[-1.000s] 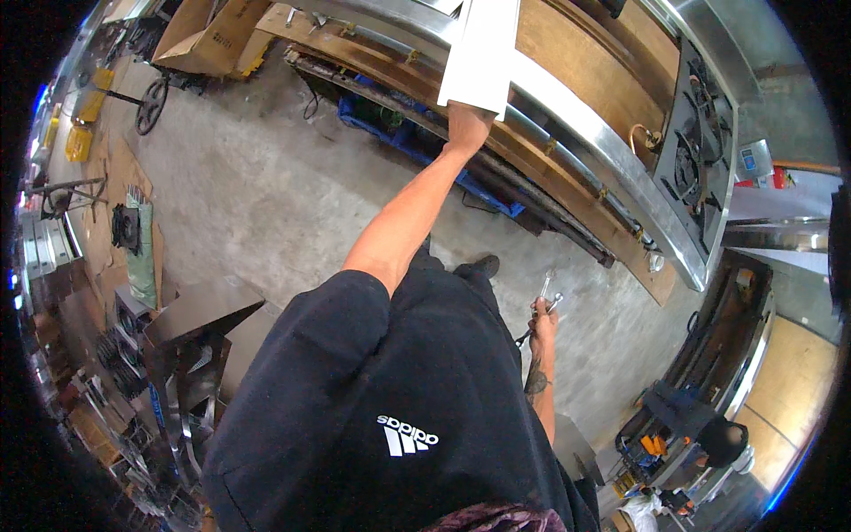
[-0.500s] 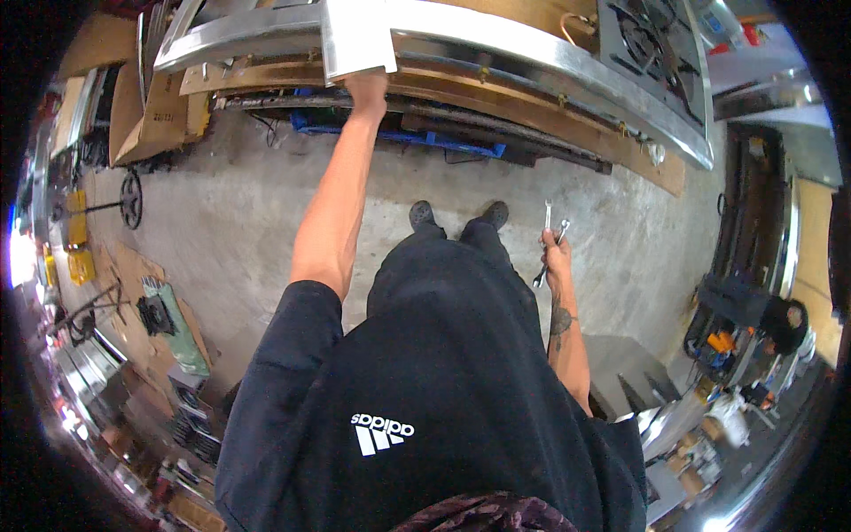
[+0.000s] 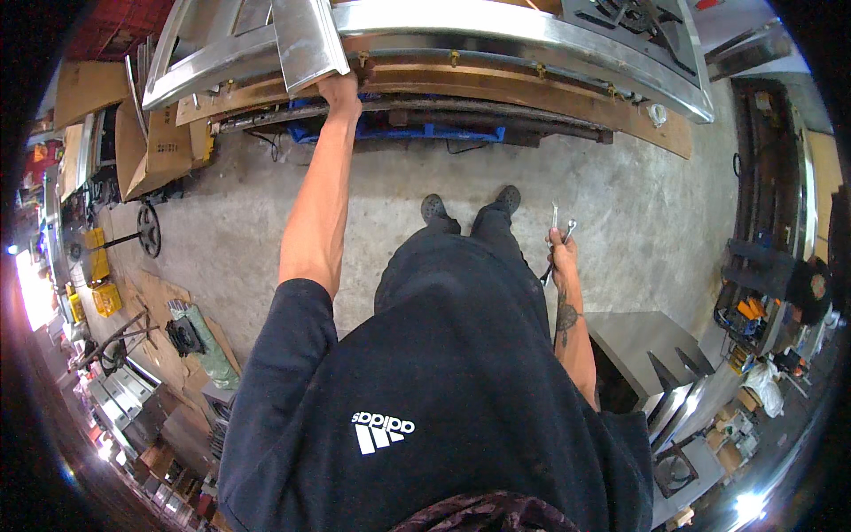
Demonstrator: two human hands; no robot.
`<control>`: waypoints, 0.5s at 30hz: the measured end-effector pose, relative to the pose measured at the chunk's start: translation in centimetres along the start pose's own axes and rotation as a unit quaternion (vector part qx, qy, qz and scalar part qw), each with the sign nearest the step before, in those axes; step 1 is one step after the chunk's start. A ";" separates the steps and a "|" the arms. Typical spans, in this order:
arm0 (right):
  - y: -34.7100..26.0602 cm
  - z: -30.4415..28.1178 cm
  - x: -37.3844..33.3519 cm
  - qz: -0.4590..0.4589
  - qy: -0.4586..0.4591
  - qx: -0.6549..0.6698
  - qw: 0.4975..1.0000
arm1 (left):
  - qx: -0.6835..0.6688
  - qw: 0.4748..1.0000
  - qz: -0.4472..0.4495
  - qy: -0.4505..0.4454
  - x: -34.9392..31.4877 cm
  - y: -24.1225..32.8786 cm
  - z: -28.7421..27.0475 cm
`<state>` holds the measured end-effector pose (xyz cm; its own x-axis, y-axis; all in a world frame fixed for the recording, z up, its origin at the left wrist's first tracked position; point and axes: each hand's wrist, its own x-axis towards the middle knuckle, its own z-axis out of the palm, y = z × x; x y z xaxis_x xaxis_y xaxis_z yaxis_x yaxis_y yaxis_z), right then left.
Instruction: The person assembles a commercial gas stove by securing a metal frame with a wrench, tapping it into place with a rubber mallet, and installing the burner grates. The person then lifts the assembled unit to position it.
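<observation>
My left hand point(image 3: 341, 92) reaches forward to the long steel frame point(image 3: 496, 28) of a stove. It grips the lower end of a bent sheet-metal panel point(image 3: 308, 44), which lies slanted across the frame's front rail; most of the fingers are hidden behind the metal. Lower and to the right, my right hand point(image 3: 563, 254) is closed around wrenches point(image 3: 570, 229), at least two, whose bright ends stick out past the fingers. A dark end shows below that hand. Several brass valves point(image 3: 455, 58) sit along a pipe under the rail.
A burner grate point(image 3: 625, 16) tops the stove's right end. Cardboard boxes point(image 3: 158, 151) stand at the left, near a black handwheel point(image 3: 150, 230) on a rod. A steel cabinet-like piece point(image 3: 634, 350) stands behind my right arm. Blue framework point(image 3: 417, 133) shows beneath the stove.
My left hand and the panel have shifted left along the rail, and the panel now lies more slanted. My right hand still holds the wrenches. The whole view has turned slightly.
</observation>
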<state>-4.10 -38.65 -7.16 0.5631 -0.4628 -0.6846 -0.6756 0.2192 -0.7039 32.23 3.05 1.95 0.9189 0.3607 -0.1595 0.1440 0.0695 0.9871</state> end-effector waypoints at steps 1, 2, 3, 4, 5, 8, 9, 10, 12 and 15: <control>0.0 0.1 0.1 0.014 0.020 -0.007 1.000 | 0.031 0.999 -0.016 0.002 0.3 0.1 0.0; 0.0 0.1 0.1 0.002 0.005 -0.002 1.000 | 0.085 0.995 0.048 -0.005 0.3 0.2 0.1; 0.1 0.0 0.2 -0.001 0.008 -0.009 1.000 | 0.128 0.989 0.071 0.001 0.3 0.3 0.2; 0.0 0.0 0.1 -0.001 0.006 -0.022 1.000 | 0.135 0.979 0.153 -0.022 0.3 0.5 0.4; 0.1 -0.3 0.0 0.000 0.010 -0.014 1.000 | 0.125 0.976 0.177 -0.014 0.1 0.6 0.6; -0.1 -0.5 0.0 0.001 0.001 -0.006 1.000 | 0.004 0.995 0.078 0.058 -0.2 0.4 1.1; -0.1 -0.6 0.0 0.001 -0.003 -0.002 1.000 | -0.018 0.995 0.057 0.074 -0.3 0.1 1.0; -0.1 -0.6 0.0 -0.004 -0.001 -0.004 1.000 | -0.035 0.995 0.046 0.083 -0.1 -0.1 0.9; -0.2 -0.6 0.0 -0.009 0.000 0.007 1.000 | 0.075 0.992 0.102 0.013 0.5 -1.0 0.4; -0.1 -0.9 -0.4 -0.009 -0.008 -0.005 1.000 | 0.126 0.969 0.209 0.051 1.3 -2.4 -0.7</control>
<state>-4.66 -39.23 -6.66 0.5834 -0.4527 -0.6743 -0.6694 0.2022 -0.7149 32.83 3.99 -0.66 0.8770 0.4000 0.2662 -0.1352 -0.3261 0.9356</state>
